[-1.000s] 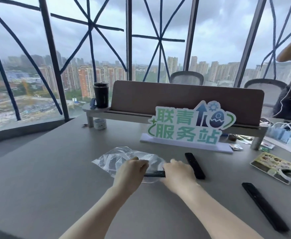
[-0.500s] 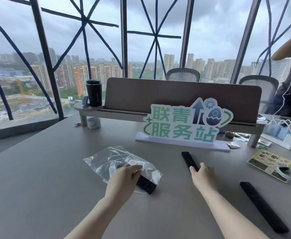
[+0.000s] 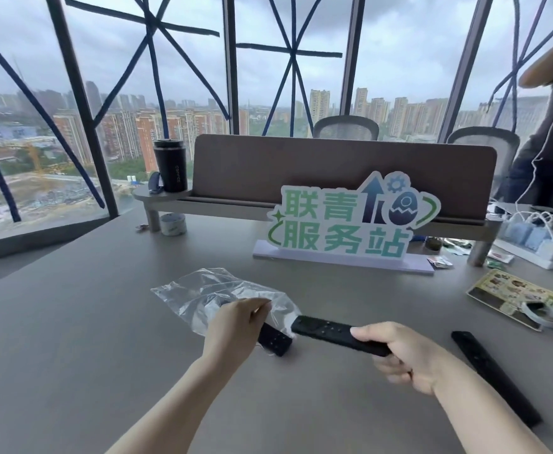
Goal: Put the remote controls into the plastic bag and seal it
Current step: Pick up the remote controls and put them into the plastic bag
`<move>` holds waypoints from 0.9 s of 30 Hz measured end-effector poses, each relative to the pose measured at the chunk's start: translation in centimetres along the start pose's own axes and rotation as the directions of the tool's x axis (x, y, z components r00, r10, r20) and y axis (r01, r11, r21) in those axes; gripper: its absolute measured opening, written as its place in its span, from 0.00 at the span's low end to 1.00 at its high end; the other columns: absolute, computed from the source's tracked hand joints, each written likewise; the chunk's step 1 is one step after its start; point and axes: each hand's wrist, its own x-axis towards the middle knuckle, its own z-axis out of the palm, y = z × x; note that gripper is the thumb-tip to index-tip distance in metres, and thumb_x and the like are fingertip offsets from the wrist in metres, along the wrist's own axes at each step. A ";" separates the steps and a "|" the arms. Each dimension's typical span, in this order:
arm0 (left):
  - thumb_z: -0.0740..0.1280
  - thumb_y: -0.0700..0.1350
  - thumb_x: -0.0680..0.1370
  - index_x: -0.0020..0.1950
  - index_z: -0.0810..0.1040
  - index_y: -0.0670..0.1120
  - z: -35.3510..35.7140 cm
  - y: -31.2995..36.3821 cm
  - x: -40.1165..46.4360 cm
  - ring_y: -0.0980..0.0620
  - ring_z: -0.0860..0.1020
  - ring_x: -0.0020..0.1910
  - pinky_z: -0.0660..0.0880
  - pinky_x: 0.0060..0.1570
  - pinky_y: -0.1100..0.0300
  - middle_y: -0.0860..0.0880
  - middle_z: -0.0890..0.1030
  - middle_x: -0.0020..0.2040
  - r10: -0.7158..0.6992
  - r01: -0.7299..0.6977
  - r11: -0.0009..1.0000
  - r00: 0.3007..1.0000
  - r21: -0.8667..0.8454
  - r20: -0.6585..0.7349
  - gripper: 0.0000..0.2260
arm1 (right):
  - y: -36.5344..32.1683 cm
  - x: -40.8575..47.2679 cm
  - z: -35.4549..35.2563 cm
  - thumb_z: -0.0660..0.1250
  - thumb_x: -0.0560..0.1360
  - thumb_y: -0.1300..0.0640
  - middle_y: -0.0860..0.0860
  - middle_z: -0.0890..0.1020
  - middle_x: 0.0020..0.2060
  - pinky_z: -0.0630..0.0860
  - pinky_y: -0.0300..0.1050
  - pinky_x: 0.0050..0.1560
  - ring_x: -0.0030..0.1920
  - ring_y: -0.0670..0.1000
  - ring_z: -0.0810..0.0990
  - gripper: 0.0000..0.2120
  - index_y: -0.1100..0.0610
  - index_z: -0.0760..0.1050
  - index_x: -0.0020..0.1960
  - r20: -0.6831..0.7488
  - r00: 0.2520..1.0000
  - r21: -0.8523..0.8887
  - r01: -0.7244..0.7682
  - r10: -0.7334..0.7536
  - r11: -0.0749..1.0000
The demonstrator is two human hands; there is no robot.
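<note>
A clear plastic bag [image 3: 203, 290] lies crumpled on the grey table [image 3: 72, 339]. One black remote [image 3: 273, 343] is partly inside it, its end sticking out of the bag's mouth. My left hand [image 3: 235, 326] pinches the bag's open edge above that remote. My right hand [image 3: 399, 352] grips a second black remote [image 3: 327, 330] by its near end and holds it level, its far tip at the bag's mouth. A third black remote [image 3: 494, 376] lies on the table to the right.
A green and white sign [image 3: 343, 227] stands behind the bag, in front of a brown desk divider [image 3: 334, 165]. A black tumbler [image 3: 170, 165] sits on the shelf at left. A leaflet with a tape roll [image 3: 543, 314] lies at right. A person [image 3: 550, 132] stands far right.
My right hand reached to the remote lying by the sign, picked it up and brought it left to the bag's mouth. My left hand shifted to pinch the bag's edge.
</note>
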 end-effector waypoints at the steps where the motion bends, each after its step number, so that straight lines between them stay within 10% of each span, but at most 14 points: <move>1: 0.62 0.52 0.77 0.44 0.81 0.52 0.1 0.2 -0.1 0.47 0.79 0.41 0.76 0.43 0.52 0.51 0.84 0.37 0.002 -0.002 1.000 1.000 0.007 0.011 0.09 | 0.2 0.1 1.0 0.65 0.77 0.50 0.49 0.57 0.23 0.46 0.40 0.25 0.22 0.47 0.51 0.19 0.51 0.64 0.30 0.047 0.999 -0.033 -0.017 0.019 0.999; 6: 0.62 0.51 0.77 0.43 0.81 0.52 -0.4 1.1 -1.1 0.49 0.76 0.38 0.69 0.35 0.57 0.51 0.81 0.35 0.012 -0.012 1.000 1.000 -0.004 -0.002 0.09 | -0.4 3.1 7.7 0.66 0.78 0.44 0.48 0.76 0.27 0.50 0.34 0.22 0.21 0.45 0.57 0.13 0.51 0.76 0.40 0.086 0.996 0.029 0.034 -0.036 0.999; 11: 0.64 0.50 0.77 0.43 0.82 0.51 -0.6 1.4 -1.5 0.48 0.76 0.37 0.72 0.38 0.56 0.53 0.80 0.32 0.001 -0.001 0.993 1.000 -0.119 0.004 0.09 | 1.0 2.1 4.6 0.66 0.75 0.55 0.48 0.80 0.26 0.70 0.36 0.27 0.26 0.46 0.74 0.09 0.55 0.82 0.39 -0.481 0.833 -0.296 0.140 -0.274 0.945; 15: 0.63 0.51 0.77 0.51 0.83 0.52 1.2 2.7 -1.8 0.49 0.80 0.49 0.75 0.48 0.55 0.52 0.85 0.48 0.017 -0.016 0.992 1.000 -0.125 0.009 0.10 | 4.7 -1.3 -3.0 0.61 0.77 0.50 0.50 0.80 0.51 0.76 0.47 0.47 0.50 0.57 0.81 0.08 0.50 0.77 0.51 -0.704 0.630 -0.586 -0.258 -0.326 0.768; 20: 0.63 0.51 0.77 0.56 0.82 0.54 2.8 5.3 -2.1 0.54 0.80 0.50 0.71 0.48 0.61 0.53 0.84 0.53 0.104 -0.101 0.981 0.995 -0.166 0.007 0.11 | 7.5 -4.6 -7.7 0.58 0.80 0.45 0.53 0.74 0.63 0.72 0.49 0.57 0.61 0.57 0.78 0.20 0.56 0.71 0.66 -0.828 0.539 -0.515 -0.628 -0.151 0.583; 24: 0.64 0.51 0.77 0.54 0.82 0.54 2.9 6.2 -2.6 0.58 0.77 0.44 0.71 0.45 0.64 0.53 0.84 0.50 0.151 -0.148 0.976 0.988 -0.163 0.008 0.10 | 7.6 -5.4 -8.1 0.67 0.73 0.45 0.53 0.80 0.51 0.74 0.45 0.45 0.50 0.57 0.81 0.16 0.54 0.77 0.54 -0.816 0.575 -0.481 -0.628 -0.052 0.612; 27: 0.63 0.53 0.77 0.54 0.82 0.56 3.0 5.8 -2.7 0.52 0.79 0.47 0.75 0.47 0.57 0.53 0.84 0.49 0.131 -0.129 0.984 0.991 -0.121 0.011 0.10 | 6.7 -6.4 -7.2 0.70 0.64 0.46 0.48 0.75 0.25 0.64 0.40 0.27 0.28 0.50 0.74 0.14 0.54 0.70 0.33 -0.670 0.742 -0.403 -0.329 -0.030 0.854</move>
